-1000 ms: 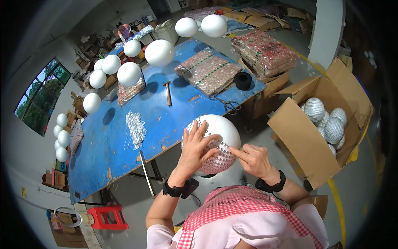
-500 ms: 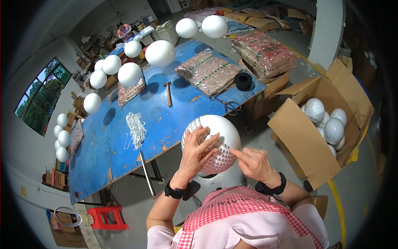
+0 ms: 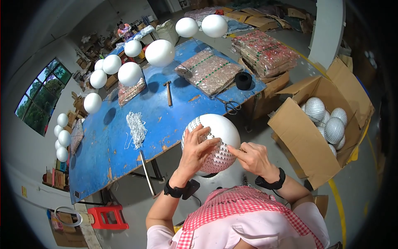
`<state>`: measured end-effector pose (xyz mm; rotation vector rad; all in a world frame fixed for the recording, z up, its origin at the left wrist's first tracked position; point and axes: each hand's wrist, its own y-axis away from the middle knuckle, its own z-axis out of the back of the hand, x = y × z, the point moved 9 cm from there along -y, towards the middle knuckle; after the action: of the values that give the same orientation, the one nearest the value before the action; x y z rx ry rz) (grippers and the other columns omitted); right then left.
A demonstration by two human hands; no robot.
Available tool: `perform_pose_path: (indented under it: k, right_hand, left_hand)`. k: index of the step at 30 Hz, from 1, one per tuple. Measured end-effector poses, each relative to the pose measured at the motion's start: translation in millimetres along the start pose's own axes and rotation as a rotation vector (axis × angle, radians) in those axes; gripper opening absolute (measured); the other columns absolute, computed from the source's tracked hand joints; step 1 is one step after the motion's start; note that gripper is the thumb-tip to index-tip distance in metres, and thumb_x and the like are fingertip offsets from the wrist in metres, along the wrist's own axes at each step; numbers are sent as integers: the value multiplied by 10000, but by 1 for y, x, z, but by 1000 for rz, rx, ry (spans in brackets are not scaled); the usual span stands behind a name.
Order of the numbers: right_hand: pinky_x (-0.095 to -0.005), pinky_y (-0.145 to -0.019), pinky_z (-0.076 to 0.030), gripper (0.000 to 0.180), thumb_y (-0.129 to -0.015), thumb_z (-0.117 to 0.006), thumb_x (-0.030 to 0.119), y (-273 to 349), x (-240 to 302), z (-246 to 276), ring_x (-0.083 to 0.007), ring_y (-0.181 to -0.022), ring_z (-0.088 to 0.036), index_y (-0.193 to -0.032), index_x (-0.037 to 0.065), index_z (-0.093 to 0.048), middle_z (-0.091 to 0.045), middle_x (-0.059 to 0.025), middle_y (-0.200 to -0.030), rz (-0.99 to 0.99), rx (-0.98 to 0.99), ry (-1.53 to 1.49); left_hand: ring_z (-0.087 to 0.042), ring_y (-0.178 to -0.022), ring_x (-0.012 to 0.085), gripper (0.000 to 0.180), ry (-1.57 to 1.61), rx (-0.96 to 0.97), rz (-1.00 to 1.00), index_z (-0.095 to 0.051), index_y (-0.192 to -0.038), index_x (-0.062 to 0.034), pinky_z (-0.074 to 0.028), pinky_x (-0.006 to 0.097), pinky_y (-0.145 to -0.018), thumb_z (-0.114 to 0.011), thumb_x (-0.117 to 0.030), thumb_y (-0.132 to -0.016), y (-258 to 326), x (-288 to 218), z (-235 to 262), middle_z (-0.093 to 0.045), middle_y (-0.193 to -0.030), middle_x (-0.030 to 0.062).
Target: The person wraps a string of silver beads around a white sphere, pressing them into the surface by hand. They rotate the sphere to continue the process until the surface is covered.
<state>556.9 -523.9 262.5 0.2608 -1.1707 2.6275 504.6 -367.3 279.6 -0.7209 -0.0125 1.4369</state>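
A large white ball (image 3: 227, 128) stands in front of me on a support that is mostly hidden beneath it. Rows of silvery beads (image 3: 219, 157) wrap its lower and left parts; the upper right is bare white. Across the beaded left side lies my left hand (image 3: 194, 148), fingers spread, with the index finger and thumb near the top bead row. My right hand (image 3: 253, 157) touches the ball's right side with its index fingertip at the end of a bead row. Its other fingers are curled, and whatever they may hold is hidden.
On the blue table (image 3: 166, 124) lie a bundle of silvery bead strands (image 3: 136, 129), a hammer (image 3: 168, 93), scissors (image 3: 229, 106), a black roll (image 3: 243, 81) and a wrapped pack (image 3: 207, 71). Several white balls (image 3: 160, 53) stand above it. A carton (image 3: 311, 143) at right holds beaded balls.
My right index fingertip has moved slightly left and up along the bead row. My left index finger and thumb have drawn closer together on the ball.
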Motion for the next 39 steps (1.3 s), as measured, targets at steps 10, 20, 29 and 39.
perform_pose_path:
  k: [10, 20, 29, 39]
  right_hand:
    - [-376, -567, -504, 237, -814, -627, 56, 10, -39, -9, -292, -660, -637, -1044, 89, -678, -633, -104, -777, -335, -86, -345]
    - [-347, -531, -482, 156, -796, -697, 96, -1, -40, 5, -267, -623, -638, -945, 48, -696, -638, -89, -718, -307, -19, -353]
    - [-248, -555, -448, 112, -804, -681, 47, 6, -70, -42, -151, -591, -571, -911, 21, -707, -618, -70, -717, -779, 160, -869]
    - [-347, -563, -480, 254, -718, -677, 28, -29, -30, -8, -208, -665, -607, -937, 140, -743, -561, -38, -734, -199, -20, -120]
  left_hand:
    - [-339, -1374, 386, 429, 22, 18, 116, -621, -1231, -237, -211, 600, -1103, -717, -323, -822, -10, 3, -4, -440, -1427, 172]
    - [-421, -1308, 371, 323, -89, -2, 53, -704, -1118, -244, -256, 587, -1090, -735, -188, -801, -7, -1, -9, -515, -1312, 148]
    - [-457, -1268, 362, 343, -58, 14, 22, -713, -1125, -240, -273, 580, -1084, -707, -107, -809, -13, 1, -10, -539, -1264, 144]
    - [-446, -1261, 354, 398, 117, 105, -37, -704, -1141, -203, -275, 553, -1091, -667, -22, -789, -19, 21, -10, -524, -1291, 151]
